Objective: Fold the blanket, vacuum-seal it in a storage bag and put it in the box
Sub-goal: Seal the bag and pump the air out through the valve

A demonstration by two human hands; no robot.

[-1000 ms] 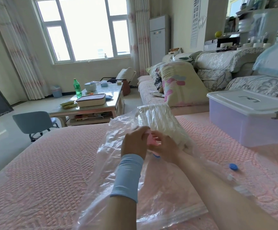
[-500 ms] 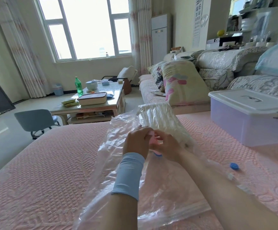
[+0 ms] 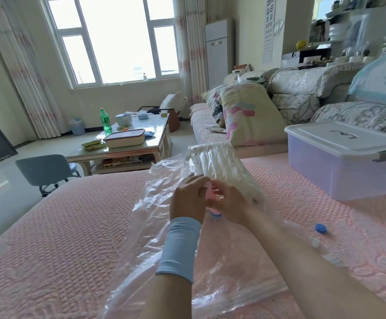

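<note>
Air-removal step: the left hand (image 3: pixel 188 199) and right hand (image 3: pixel 231 203) both grip the pink pump (image 3: pixel 209 192) at the valve of the bag (image 3: pixel 164 226), which holds the folded blanket (image 3: pixel 219 164) on the bed (image 3: pixel 72 226); the next move likely calls for steady pumping, then refitting the blue cap (image 3: pixel 321 228).

The bed (image 3: pixel 60 226) was pink with a bumpy pattern. The bag (image 3: pixel 146 226) was clear, the blanket (image 3: pixel 219 164) white with lines. The box (image 3: pixel 339 171) was pale purple, its lid (image 3: pixel 320 132) white. The cap (image 3: pixel 321 228) was blue.

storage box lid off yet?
No: the white lid sits flat on the clear storage box, covering its top.
</note>
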